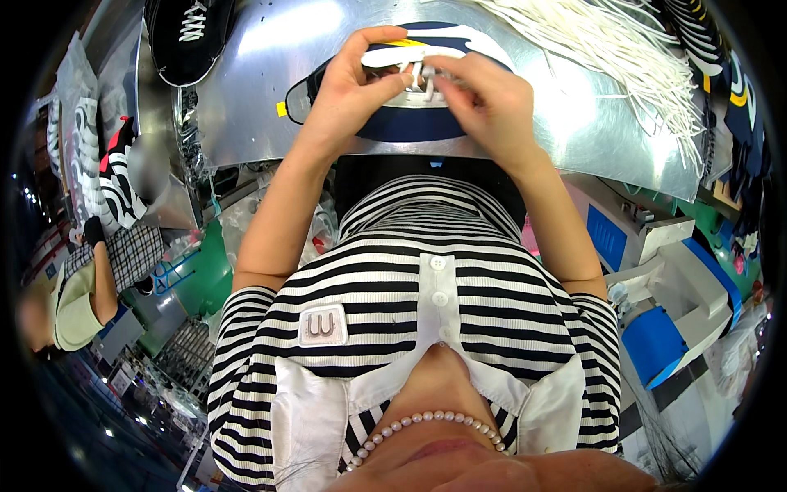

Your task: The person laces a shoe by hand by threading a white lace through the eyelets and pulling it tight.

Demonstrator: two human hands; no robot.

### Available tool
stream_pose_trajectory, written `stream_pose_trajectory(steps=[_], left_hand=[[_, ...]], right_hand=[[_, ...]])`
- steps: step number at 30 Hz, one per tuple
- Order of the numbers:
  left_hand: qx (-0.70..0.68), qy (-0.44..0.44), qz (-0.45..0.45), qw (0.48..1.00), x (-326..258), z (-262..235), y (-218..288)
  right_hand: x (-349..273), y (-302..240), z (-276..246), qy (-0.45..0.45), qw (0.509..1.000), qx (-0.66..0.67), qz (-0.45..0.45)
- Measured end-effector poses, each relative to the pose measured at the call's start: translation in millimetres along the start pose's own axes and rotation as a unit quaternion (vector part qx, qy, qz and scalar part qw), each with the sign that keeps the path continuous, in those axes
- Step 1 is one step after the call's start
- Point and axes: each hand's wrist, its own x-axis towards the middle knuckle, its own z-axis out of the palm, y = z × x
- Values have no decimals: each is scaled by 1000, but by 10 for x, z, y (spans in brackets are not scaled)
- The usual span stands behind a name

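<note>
A navy shoe upper [410, 127] with white and yellow parts lies sideways on the metal table in front of me. My left hand [352, 90] is closed around its white eyelet edge, thumb and fingers gripping near the lacing. A white shoelace [429, 82] runs through the eyelets in the middle of the upper. The fingers of my right hand [489, 102] pinch this lace close to the eyelets, just right of my left fingertips. Part of the lace is hidden behind the fingers.
Loose white shoelaces [598, 61] are heaped at the table's right. A black laced shoe [187, 41] sits at the far left of the metal table [254, 123]. More uppers [738, 107] hang or stack at the right edge. Another person [78, 303] works at the left.
</note>
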Motion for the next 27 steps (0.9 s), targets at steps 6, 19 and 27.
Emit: stream_pose_trajectory(steps=[6,19,27], left_hand=[[-5,-7,-3,1000,-1,54,20],[271,56,49,960,-117,9,150],[440,54,207,872,-434,-6,14]], right_hand=[[68,-3,59,-14,998,-54,-31],[-320,-333,-9,-116,972,167,118],[-363,-303,75,-60,938,141,310]])
